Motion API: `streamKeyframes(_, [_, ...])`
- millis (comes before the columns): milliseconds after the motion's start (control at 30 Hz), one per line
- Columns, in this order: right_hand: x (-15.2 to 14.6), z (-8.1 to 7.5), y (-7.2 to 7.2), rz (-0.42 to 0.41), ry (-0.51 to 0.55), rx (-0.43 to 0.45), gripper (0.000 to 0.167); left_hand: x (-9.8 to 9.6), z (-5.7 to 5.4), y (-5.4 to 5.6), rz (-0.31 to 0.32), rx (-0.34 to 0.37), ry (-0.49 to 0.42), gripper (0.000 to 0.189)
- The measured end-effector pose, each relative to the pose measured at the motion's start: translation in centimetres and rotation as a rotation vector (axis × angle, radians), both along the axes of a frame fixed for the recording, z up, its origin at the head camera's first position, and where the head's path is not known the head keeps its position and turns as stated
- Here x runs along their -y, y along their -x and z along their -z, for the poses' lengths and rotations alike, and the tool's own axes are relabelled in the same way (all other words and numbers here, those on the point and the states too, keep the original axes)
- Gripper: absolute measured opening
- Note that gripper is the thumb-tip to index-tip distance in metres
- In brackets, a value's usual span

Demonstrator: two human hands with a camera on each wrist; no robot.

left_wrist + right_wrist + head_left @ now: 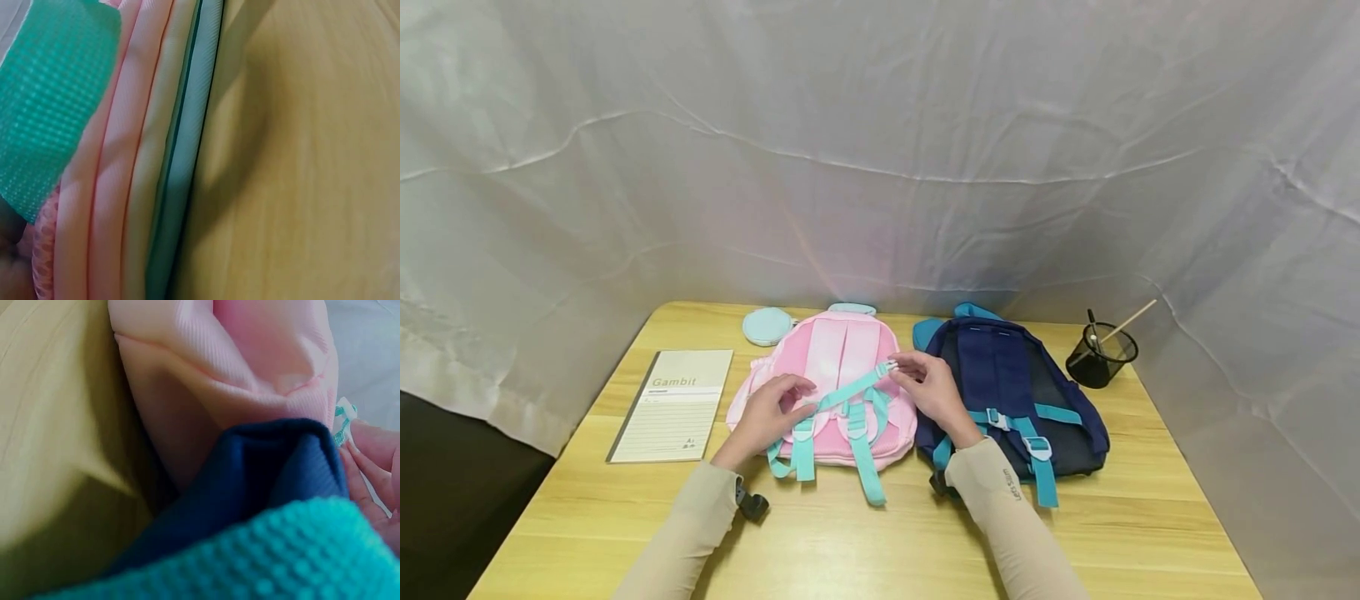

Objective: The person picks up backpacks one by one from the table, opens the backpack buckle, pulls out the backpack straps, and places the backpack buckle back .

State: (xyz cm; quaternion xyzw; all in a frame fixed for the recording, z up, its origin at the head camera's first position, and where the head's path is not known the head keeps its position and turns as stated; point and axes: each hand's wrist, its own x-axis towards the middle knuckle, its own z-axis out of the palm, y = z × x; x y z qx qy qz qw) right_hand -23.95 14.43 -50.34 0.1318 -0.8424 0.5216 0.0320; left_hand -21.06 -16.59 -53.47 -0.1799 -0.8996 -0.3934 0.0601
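A pink backpack point(790, 350) lies with its shoulder-strap side up on the table. Across it runs a turquoise strap point(853, 388) with a white buckle at its right end. My right hand point(931, 387) pinches this buckle end between thumb and fingertips; the pinch also shows at the edge of the right wrist view. Over the pack's left half is my left hand point(771, 412), its thumb tip at the strap's left end and its index finger apart from the thumb. Only a bit of that hand shows in the left wrist view, beside a turquoise webbing strap point(59, 94).
A navy backpack point(1052, 375) with teal straps lies against the pink one, under my right wrist. A black mesh pen holder point(1101, 367) stands at the right. On the left lies a notebook point(673, 408); a round light-blue pouch point(767, 326) is at the back.
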Motion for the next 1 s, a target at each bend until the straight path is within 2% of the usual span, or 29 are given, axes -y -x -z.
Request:
streamKeyframes(333, [-0.21,0.30,0.22,0.008,-0.028,0.019,0.027,0.00,0.27,0.20,-0.001,-0.040,-0.006,0.028])
streamKeyframes(1000, [-0.68,0.68,0.41,0.011,-0.124,0.051,0.025,0.15,0.55,0.09,-0.005,-0.009,-0.009,0.026])
